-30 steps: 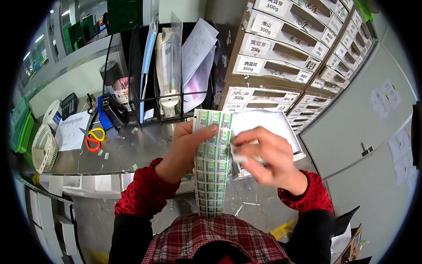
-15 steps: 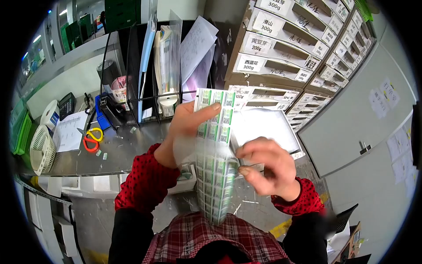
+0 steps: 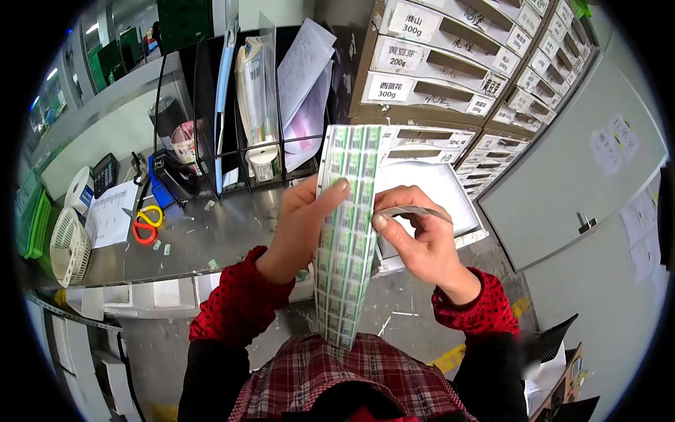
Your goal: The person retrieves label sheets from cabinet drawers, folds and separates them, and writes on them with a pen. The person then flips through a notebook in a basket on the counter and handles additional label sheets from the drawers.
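Observation:
A long sheet of labels (image 3: 346,260), printed in rows of small green and white stickers with codes, hangs in front of my body. My left hand (image 3: 301,224) is closed on its left side, the thumb lying across the printed face. At the sheet's right edge, my right hand (image 3: 418,243) pinches a narrow label strip (image 3: 415,209) between thumb and fingers. This strip curves over the fingers to the right and is seen mostly from its edge. Whether it is still joined to the sheet I cannot tell.
A drawer cabinet (image 3: 362,105) with labelled fronts stands ahead, one white drawer (image 3: 429,200) pulled out. The metal table (image 3: 186,243) on the left bears orange-and-yellow scissors (image 3: 146,225), a white basket (image 3: 70,246), a calculator (image 3: 105,174) and a black file rack (image 3: 204,119).
A translucent sheet that was blurred over the labels near my left hand is gone from view. My right hand now pinches the strip, and my left hand has shifted slightly down.

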Motion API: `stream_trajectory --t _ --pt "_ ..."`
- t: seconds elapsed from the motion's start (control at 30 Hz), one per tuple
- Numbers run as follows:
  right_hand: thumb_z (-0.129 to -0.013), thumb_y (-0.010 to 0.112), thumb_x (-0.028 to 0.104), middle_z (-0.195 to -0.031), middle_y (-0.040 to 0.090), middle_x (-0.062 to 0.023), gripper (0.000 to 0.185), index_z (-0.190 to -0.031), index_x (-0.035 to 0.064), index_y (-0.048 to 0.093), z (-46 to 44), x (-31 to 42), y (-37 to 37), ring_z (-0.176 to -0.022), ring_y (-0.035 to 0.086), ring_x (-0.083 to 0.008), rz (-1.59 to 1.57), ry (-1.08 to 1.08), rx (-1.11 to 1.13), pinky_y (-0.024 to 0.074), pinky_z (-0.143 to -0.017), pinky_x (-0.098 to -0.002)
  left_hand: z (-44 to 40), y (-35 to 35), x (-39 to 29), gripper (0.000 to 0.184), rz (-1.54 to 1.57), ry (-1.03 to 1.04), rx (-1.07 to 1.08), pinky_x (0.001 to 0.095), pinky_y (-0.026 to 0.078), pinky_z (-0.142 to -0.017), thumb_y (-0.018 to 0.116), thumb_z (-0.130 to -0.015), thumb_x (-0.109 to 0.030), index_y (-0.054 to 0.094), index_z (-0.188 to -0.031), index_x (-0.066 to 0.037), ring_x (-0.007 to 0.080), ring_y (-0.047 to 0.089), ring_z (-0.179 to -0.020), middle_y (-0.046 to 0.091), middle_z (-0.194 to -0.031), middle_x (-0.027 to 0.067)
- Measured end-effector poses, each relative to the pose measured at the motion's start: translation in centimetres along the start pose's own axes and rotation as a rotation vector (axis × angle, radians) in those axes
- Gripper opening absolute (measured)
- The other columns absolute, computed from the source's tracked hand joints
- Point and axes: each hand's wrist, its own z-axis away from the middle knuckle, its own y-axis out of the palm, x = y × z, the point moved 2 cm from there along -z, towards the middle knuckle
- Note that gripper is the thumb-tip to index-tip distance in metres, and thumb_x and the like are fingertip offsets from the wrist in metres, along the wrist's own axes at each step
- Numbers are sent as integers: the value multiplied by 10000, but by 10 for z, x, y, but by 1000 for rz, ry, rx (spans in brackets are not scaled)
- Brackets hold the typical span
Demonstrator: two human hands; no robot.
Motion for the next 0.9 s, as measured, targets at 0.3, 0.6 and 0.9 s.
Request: stream_trajectory --t 0.3,0.6,0.9 --pt "-810 740 75 -960 688 -169 256 -1027 -37 661 24 44 3 -788 683 -288 391 -568 36 551 -669 -321 -9 3 -10 250 -26 29 -97 219 491 -612 575 -992 -197 672 -1077 17 66 628 -712 704 -908 53" --pt "-894 687 52 -814 664 -88 119 -969 -39 667 27 11 16 -669 630 -171 18 42 -42 495 -594 -272 -16 6 -13 235 -20 51 -93 218 535 -636 562 -994 -148 667 -1123 18 88 673 -730 727 -937 68" --pt "-744 851 197 -1019 666 -178 645 -1257 -62 560 43 22 15 -901 660 -240 213 -173 -56 545 -761 -328 -28 -3 -18 222 0 65 -105 227 498 -606 614 -973 -184 670 -1040 21 77 634 -695 711 -887 53"
